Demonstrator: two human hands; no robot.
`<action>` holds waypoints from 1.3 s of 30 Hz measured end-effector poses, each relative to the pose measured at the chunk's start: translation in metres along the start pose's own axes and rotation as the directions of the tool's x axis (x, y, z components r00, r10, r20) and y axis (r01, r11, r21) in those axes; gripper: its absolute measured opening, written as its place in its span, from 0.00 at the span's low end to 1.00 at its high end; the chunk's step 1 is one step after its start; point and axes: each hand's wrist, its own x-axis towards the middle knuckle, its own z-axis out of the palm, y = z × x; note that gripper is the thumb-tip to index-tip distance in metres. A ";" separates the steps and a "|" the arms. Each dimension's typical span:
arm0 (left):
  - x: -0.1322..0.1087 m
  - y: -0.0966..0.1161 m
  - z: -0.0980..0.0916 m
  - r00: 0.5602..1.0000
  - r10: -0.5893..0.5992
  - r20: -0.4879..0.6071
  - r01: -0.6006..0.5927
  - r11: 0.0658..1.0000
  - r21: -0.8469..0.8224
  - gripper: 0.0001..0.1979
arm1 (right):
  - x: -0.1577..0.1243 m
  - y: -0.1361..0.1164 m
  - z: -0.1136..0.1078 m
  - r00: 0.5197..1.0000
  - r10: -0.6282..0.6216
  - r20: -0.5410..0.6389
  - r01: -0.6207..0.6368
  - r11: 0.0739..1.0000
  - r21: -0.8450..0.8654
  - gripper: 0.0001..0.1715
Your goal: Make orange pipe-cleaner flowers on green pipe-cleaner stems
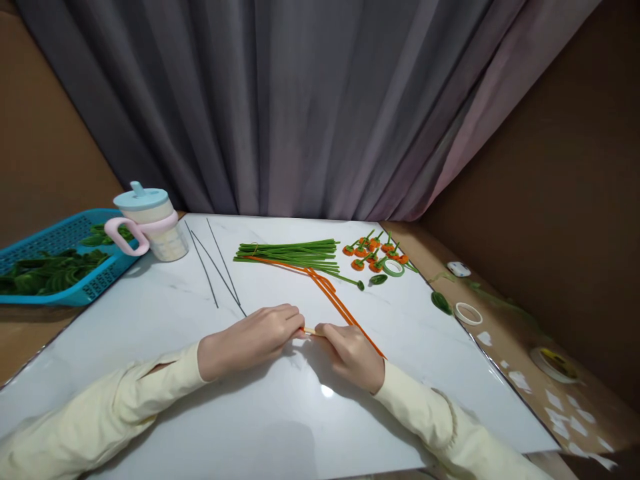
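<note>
My left hand (265, 335) is closed in a pinch around a bit of orange pipe cleaner (303, 329) at one end of a thin tan stick (313, 332). From the other side, my right hand (353, 352) grips the same stick between thumb and fingers. Both hands are just above the white tabletop. Loose orange pipe cleaners (334, 298) run diagonally behind my right hand. Beyond them lies a bundle of green pipe cleaners (290, 251), with one green stem (350, 280) ending in a small coiled head. Several thin dark wires (216, 265) lie to the left.
Small orange flower heads (373, 255) sit at the back right beside a roll of green tape (393, 268). A lidded cup (163, 230) and a blue basket (83, 293) of green leaves stand left. White tape (468, 313) and paper scraps (520, 381) lie right.
</note>
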 end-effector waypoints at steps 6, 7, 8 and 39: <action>-0.001 0.001 -0.003 1.000 0.010 0.014 -0.010 1.000 0.021 0.08 | 0.000 -0.002 0.001 0.999 0.038 -0.007 -0.038 0.998 0.055 0.13; -0.001 0.000 -0.004 1.000 0.010 0.015 -0.010 0.999 0.034 0.08 | 0.000 -0.001 0.001 0.999 0.054 -0.005 -0.054 0.996 0.075 0.13; -0.001 -0.001 -0.005 1.000 0.008 0.011 -0.009 0.999 0.052 0.08 | 0.001 -0.001 0.000 0.997 0.073 -0.006 -0.072 0.993 0.098 0.13; 0.014 -0.020 0.003 0.850 -0.259 0.458 0.432 -0.151 -0.889 0.18 | -0.120 0.105 -0.105 0.430 0.901 -0.051 -0.694 0.294 -0.657 0.16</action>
